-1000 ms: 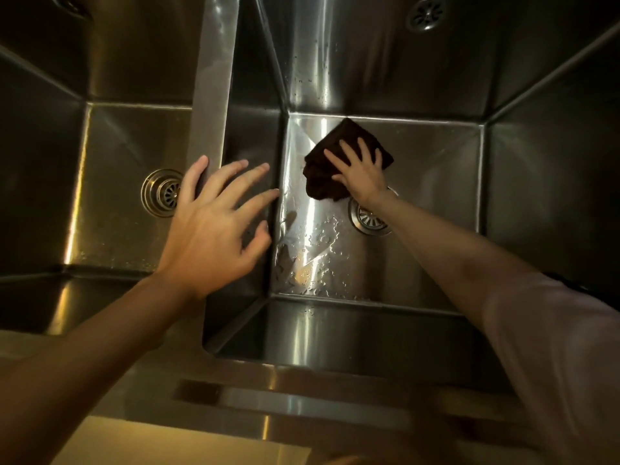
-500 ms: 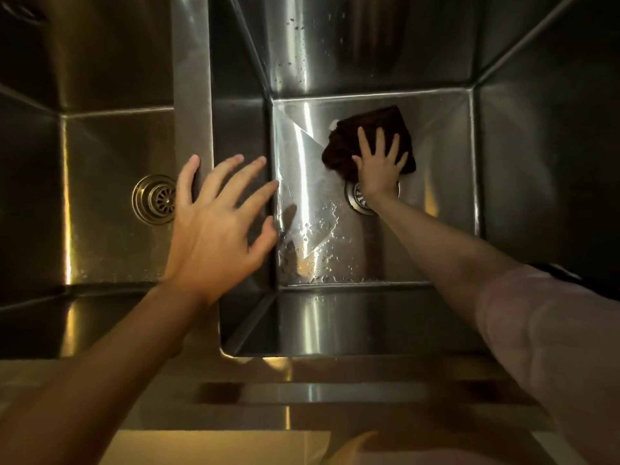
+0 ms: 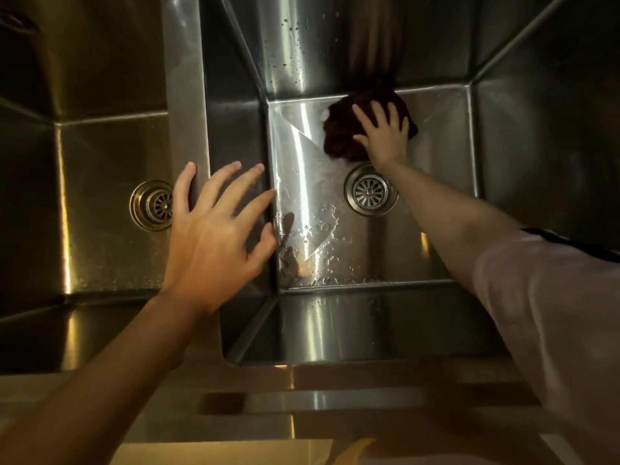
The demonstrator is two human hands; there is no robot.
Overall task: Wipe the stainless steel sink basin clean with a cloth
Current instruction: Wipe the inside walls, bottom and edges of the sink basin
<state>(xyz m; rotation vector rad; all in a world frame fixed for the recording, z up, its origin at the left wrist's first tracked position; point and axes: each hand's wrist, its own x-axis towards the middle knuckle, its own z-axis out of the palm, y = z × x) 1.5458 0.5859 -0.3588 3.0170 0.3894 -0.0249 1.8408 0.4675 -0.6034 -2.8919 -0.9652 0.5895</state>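
Right hand [image 3: 385, 137] covers the middle of the dark cloth [image 3: 342, 139]; cloth's far edge merges into wall shadow. Left hand [image 3: 214, 229] hides part of the left drain [image 3: 151, 204]. Both arms cut off by frame. Near counter blurred.

I have one view only, from the head camera, looking steeply down into the right sink basin [image 3: 436, 203] from above its near rim. It sits close, the wide lens bending the walls. The left basin [image 3: 100, 182] lies at nine o'clock, the drain [image 3: 370, 189] near centre.
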